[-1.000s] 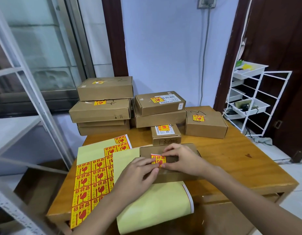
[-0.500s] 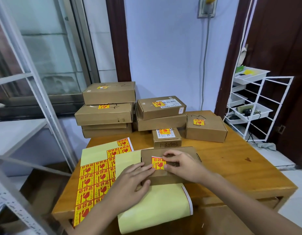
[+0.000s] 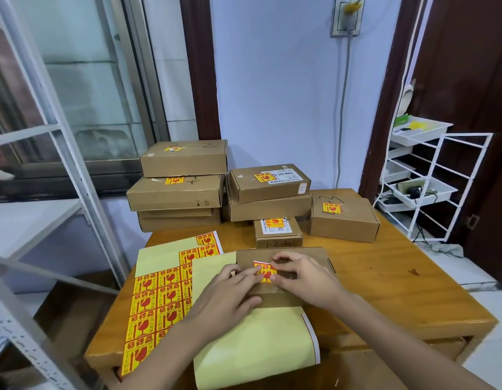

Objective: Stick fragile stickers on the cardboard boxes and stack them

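Two bare forearms, no sleeves, no rings or watch on the left hand (image 3: 227,294) or right hand (image 3: 306,280).

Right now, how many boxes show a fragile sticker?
6: left stack's top box, its second box, middle stack's top box, small box, right box, near box. Lower boxes' tops are hidden.
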